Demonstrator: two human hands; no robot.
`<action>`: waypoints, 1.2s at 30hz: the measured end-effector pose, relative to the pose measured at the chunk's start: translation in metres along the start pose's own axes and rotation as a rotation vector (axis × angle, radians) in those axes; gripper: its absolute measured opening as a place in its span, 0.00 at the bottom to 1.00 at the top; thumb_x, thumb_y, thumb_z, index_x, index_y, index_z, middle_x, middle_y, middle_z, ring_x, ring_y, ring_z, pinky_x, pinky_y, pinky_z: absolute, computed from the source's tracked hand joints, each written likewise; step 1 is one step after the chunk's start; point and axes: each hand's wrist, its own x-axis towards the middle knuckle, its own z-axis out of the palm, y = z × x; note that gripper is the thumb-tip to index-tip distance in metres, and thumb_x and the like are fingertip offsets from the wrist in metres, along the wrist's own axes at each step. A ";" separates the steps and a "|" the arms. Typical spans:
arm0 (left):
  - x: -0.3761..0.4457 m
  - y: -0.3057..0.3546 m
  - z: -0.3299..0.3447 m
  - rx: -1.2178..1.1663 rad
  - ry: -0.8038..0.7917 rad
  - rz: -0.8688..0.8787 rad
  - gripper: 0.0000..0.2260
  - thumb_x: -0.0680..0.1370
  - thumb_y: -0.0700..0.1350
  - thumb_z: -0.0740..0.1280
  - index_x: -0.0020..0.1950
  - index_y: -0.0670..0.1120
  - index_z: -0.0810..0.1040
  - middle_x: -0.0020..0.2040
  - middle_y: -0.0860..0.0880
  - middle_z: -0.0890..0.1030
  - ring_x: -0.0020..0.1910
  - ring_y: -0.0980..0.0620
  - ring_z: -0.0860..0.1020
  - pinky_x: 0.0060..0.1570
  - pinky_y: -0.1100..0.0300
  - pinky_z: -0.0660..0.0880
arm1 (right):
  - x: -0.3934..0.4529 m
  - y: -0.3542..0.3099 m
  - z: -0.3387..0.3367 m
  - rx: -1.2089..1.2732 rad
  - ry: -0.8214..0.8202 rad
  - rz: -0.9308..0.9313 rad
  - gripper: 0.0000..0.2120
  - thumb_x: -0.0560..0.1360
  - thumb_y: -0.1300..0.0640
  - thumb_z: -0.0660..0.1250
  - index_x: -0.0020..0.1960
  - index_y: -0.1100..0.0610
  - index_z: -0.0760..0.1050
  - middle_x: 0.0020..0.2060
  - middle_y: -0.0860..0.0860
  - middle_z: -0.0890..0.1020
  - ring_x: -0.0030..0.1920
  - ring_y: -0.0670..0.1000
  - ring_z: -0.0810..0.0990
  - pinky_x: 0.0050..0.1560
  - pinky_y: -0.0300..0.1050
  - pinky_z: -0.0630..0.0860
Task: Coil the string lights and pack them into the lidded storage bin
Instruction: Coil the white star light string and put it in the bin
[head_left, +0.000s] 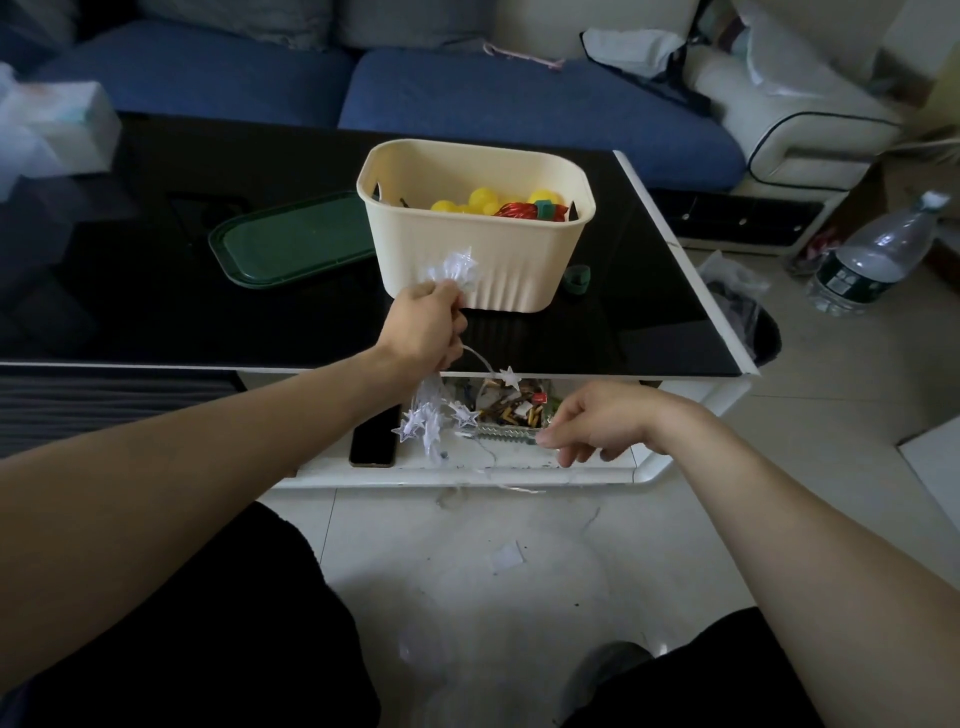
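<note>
Star string lights (439, 415): bunch gripped in left hand (423, 327) before cream bin (475, 260), right hand (597, 421) pinching thin wire; trailing floor slack likely to tangle or snag.

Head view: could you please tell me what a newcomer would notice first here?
The cream bin stands open mid-table, with yellow balls and a red coil inside. In front of it the left hand grips a bunch of star lights; the right hand pinches their wire lower down. The green lid lies left of the bin.
</note>
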 end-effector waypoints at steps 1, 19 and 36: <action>-0.001 0.000 0.002 0.005 -0.027 0.007 0.12 0.83 0.41 0.54 0.39 0.46 0.67 0.30 0.48 0.65 0.25 0.52 0.60 0.20 0.64 0.56 | 0.001 -0.002 0.003 -0.042 0.018 0.002 0.12 0.76 0.45 0.72 0.53 0.52 0.79 0.47 0.49 0.86 0.50 0.48 0.83 0.50 0.44 0.79; -0.004 0.000 0.002 0.002 -0.111 0.004 0.13 0.85 0.43 0.52 0.43 0.42 0.68 0.29 0.45 0.77 0.27 0.42 0.79 0.28 0.56 0.75 | -0.014 -0.005 -0.008 0.741 0.239 -0.423 0.13 0.68 0.58 0.75 0.49 0.63 0.81 0.34 0.56 0.85 0.39 0.54 0.85 0.46 0.49 0.83; -0.004 -0.010 0.028 0.038 -0.147 0.053 0.06 0.83 0.42 0.56 0.49 0.42 0.68 0.28 0.51 0.68 0.27 0.52 0.66 0.31 0.57 0.66 | -0.014 -0.025 0.004 0.601 0.436 -0.489 0.07 0.73 0.61 0.76 0.45 0.65 0.81 0.31 0.52 0.82 0.31 0.54 0.79 0.38 0.50 0.77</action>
